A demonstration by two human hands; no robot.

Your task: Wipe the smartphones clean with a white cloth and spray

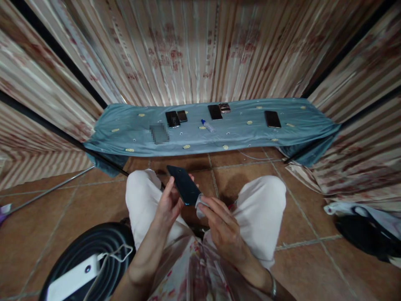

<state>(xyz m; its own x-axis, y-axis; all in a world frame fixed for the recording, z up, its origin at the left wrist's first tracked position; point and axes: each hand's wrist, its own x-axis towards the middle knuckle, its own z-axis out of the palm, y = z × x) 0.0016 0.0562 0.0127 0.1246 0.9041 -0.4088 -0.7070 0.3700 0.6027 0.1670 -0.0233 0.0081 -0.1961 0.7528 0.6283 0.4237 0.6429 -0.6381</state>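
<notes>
My left hand [167,205] holds a dark blue phone [183,184] by its lower edge, tilted up over my lap. My right hand [221,225] grips a small grey cloth [199,205] and presses it against the phone's lower right corner. I sit with both knees in white trousers spread apart on a tiled floor.
Ahead, a low surface covered in blue cloth [125,129] carries several dark phones [172,118] and a small blue-capped bottle [207,125]. Striped curtains enclose the space. A white power bank [73,278] with cable lies on a black round stool at lower left. A dark bag [366,234] lies right.
</notes>
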